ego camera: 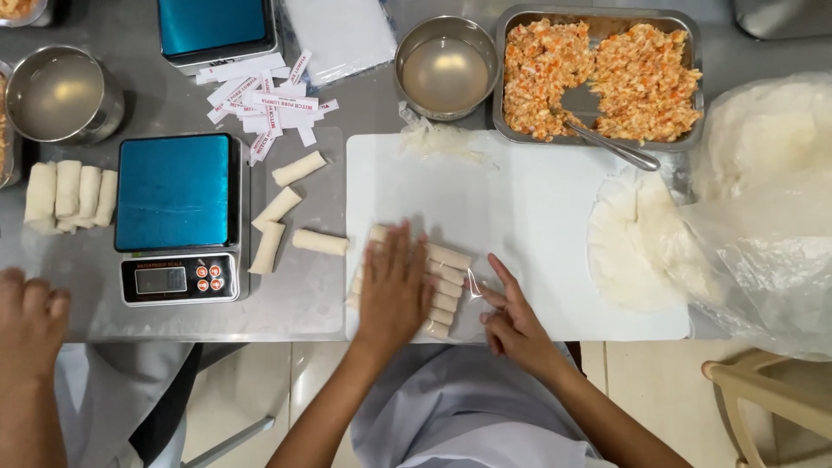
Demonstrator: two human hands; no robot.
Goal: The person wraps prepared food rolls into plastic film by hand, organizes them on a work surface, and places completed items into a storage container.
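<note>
1. Two hands work low in the middle of the frame: my left hand [394,290] lies flat, fingers spread, pressing down on a stack of rolled spring rolls [444,290] so the pile stays squared up; it clenches nothing, only presses with an open palm.
2. My right hand [513,322] sits just right of the stack, fingertips pinching the edge of a thin clear plastic film [472,286] that touches the roll ends; the pinch looks light, and I cannot tell how much film is caught.
3. Both rolls and film rest on the white cutting board [520,208], near its lower left part, close to my body where I can bear down.
4. Further right on the board lies a round pile of thin wrappers [620,243], half under a crumpled clear plastic bag [763,217].
5. Above the board, upper right, a rectangular steel tray [685,139] holds orange-flecked filling with a spoon [607,143] in it; beside it stands a steel bowl of cloudy liquid [446,74].
6. Left of the board, four loose rolls [290,212] lie by a blue-topped digital scale [178,217].
7. Upper middle-left, white paper label strips [260,100] with red print lie scattered below a second blue scale [215,30].
8. At the lower left edge, another person's hand [30,321] rests on the table, near a row of finished rolls [69,195].
</note>
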